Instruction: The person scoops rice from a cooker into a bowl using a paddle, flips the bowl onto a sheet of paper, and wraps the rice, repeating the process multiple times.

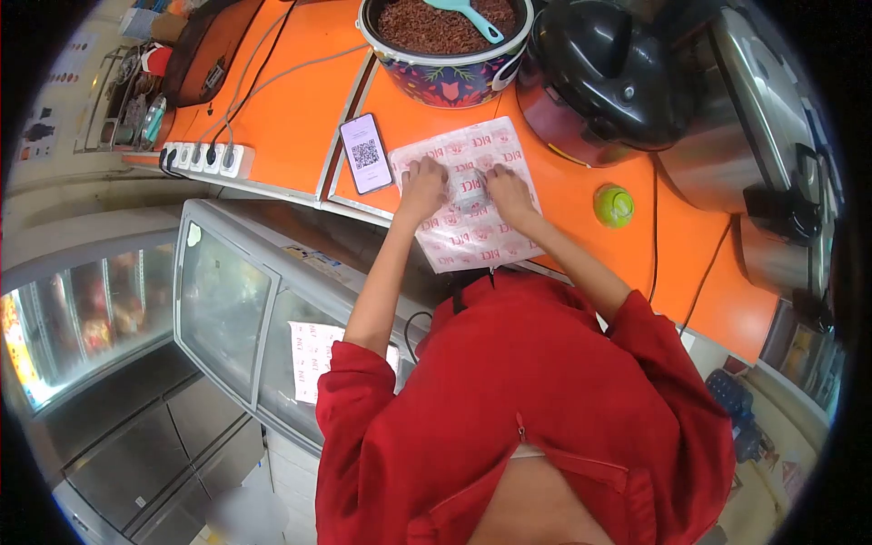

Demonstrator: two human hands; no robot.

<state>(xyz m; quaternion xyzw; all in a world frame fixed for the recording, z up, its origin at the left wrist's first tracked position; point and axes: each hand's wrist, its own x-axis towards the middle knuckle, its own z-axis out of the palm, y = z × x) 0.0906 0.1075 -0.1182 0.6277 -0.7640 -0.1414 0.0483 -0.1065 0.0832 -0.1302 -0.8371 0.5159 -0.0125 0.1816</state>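
Note:
A sheet of wrapping paper [472,241] printed with "RICE" in red lies flat on the orange counter, its near edge reaching my red top. On its left half rests my left hand [422,191], fingers curled inward. My right hand [510,193] is on the right half, fingers bent and close together at the edge of a small greyish, see-through piece [470,189]. That piece lies between both hands; what it is I cannot make out. What the fingertips grip, if anything, is too small to tell.
A phone [365,154] showing a QR code lies left of the paper. Beyond stands a flowered pot [445,80] of dark reddish-brown grains with a turquoise rice paddle [468,14]. Rightward are a black-lidded cooker [604,77], a green round item [613,206] and large steel pots [718,118].

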